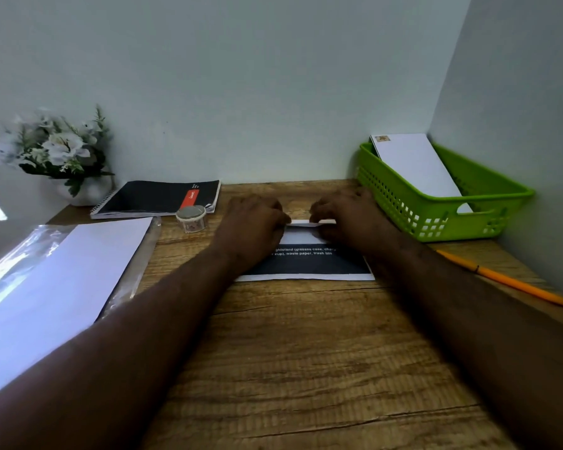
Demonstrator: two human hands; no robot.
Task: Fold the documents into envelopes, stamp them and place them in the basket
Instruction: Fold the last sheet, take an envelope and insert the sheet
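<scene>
a view from the person's head, looking down at a wooden desk point(306, 368) set into a pale corner. both bare forearms reach forward to a printed document point(309, 263) lying flat in the middle of the desk, dark with a line of white text and a white border. its far edge is turned up and back toward the person as a narrow white flap. the left hand point(254, 222) and the right hand point(345, 212) sit at either end of that flap, fingers curled down on it; each seems to pinch or press the folded edge, though the fingertips are partly hidden. the step in hand looks like the first fold of the document, not yet creased flat. the next move likely calls for drawing the flap further toward the near edge, keeping the sides square, then pressing along the crease. to the right, touching the wall, a green basket point(436, 219) already holds one white envelope point(416, 167) leaning inside it, with a small stamp at its top corner. to the left lies a stack of white envelopes point(62, 280) in a clear wrapper, and beyond it a small roll of stamps point(191, 217), a black notebook point(156, 198) and a pot of white flowers point(56, 151). an orange pencil point(504, 277) lies along the right edge.
</scene>
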